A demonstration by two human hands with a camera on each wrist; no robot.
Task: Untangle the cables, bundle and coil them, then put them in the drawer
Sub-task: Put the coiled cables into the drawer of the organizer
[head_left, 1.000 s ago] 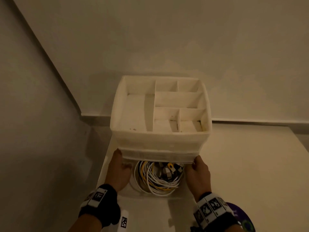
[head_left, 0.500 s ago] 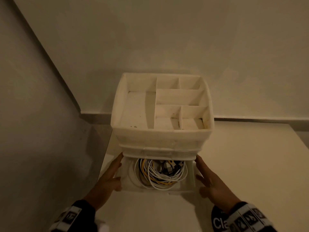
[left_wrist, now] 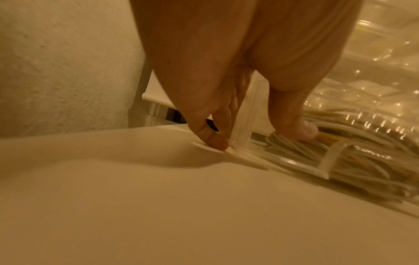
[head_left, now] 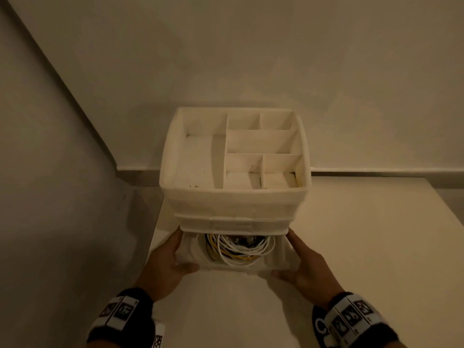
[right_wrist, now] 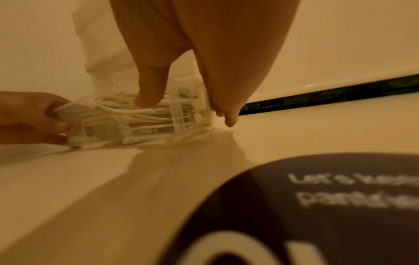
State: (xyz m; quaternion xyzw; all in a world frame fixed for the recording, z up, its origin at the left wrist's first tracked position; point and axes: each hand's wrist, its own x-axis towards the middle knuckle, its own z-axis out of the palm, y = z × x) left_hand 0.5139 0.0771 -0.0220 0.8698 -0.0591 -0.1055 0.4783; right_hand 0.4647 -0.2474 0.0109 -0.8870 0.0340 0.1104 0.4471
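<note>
A white plastic organizer (head_left: pixel 233 204) stands on the table against the wall. Its clear bottom drawer (head_left: pixel 275 259) sticks partly out, with coiled white and yellow cables (head_left: pixel 238 249) lying inside. My left hand (head_left: pixel 182 252) holds the drawer's front left corner, fingers along the side and thumb on the front. My right hand (head_left: pixel 288 254) holds the front right corner the same way. In the left wrist view the left hand (left_wrist: pixel 260 136) pinches the clear corner beside the cables (left_wrist: pixel 340 161). In the right wrist view the right hand (right_wrist: pixel 189 112) has its thumb against the front, with the cables (right_wrist: pixel 127 111) behind it.
The organizer's top tray (head_left: pixel 198 159) is divided into several compartments. A wall (head_left: pixel 62 197) runs close along the left, beyond the table edge. The cream table (head_left: pixel 364 247) stretches to the right. A dark round mat with white lettering (right_wrist: pixel 317 206) lies near my right wrist.
Half a second ago both hands were drawn back with fingers spread. Now they hold the drawer's front corners, and the drawer sits slightly further in.
</note>
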